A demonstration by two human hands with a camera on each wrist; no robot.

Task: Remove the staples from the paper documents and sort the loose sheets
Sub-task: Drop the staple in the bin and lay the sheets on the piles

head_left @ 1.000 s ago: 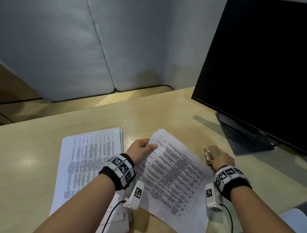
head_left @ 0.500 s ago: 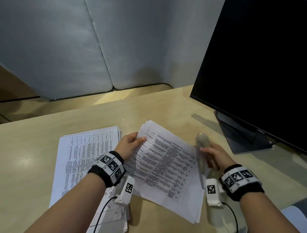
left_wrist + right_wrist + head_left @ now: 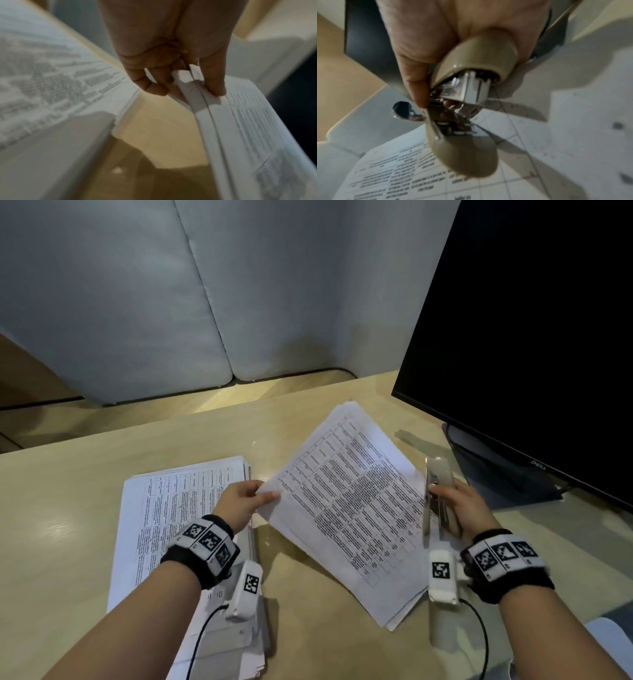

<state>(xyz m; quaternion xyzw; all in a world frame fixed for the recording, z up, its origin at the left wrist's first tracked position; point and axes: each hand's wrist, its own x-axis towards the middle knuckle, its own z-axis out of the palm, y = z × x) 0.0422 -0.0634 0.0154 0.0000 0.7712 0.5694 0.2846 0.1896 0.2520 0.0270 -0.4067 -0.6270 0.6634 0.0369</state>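
Observation:
A printed document of several sheets (image 3: 349,501) lies turned at an angle between my hands, its left corner lifted. My left hand (image 3: 248,501) pinches that corner, thumb on top; the left wrist view shows the fingers (image 3: 212,83) around the sheet edges (image 3: 197,97). My right hand (image 3: 459,508) grips a beige stapler-like tool (image 3: 438,491) at the document's right edge. In the right wrist view the tool (image 3: 471,121) hangs over the printed page (image 3: 402,175) with its metal jaws apart.
A second stack of printed sheets (image 3: 178,508) lies on the wooden desk (image 3: 68,491) under my left forearm. A black Dell monitor (image 3: 534,337) and its stand (image 3: 496,474) fill the right. A grey padded partition (image 3: 171,285) closes the back.
My left hand has lifted and turned the document clockwise, pushing its top away from me. My right hand has turned the tool upright and brought it to the document's right edge.

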